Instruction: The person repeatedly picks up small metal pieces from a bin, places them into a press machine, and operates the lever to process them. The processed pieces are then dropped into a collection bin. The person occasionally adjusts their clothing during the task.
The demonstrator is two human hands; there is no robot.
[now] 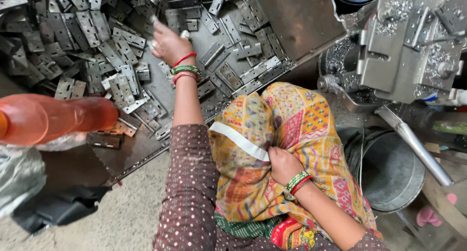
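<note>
Left hand (168, 42) stretched out over the metal tray (146, 148), fingers curled around a small hinge (185, 34), red and green bangles (185, 68) at the wrist. Just beyond the fingertips, at the tray's far side, a deep heap of grey metal hinges (73, 41), loosely piled and overlapping; more scattered flat across the tray on the other side of the forearm. At the tray's near edge, a bare strip of sheet metal with a few stray hinges. Over the tray's left corner, an orange plastic bottle (53, 119) lying on its side, partly out of focus.

Right hand (283, 164) well clear of the tray, clenched into the folds of a yellow patterned cloth (292, 124) on the lap, gripping the fabric, matching bangles at the wrist. Right of the tray, past the knee, a grey machine (404, 51) dusted with metal shavings, a steel lever (413, 144) slanting down from it, and a round metal bucket (394, 178) on the floor below.
</note>
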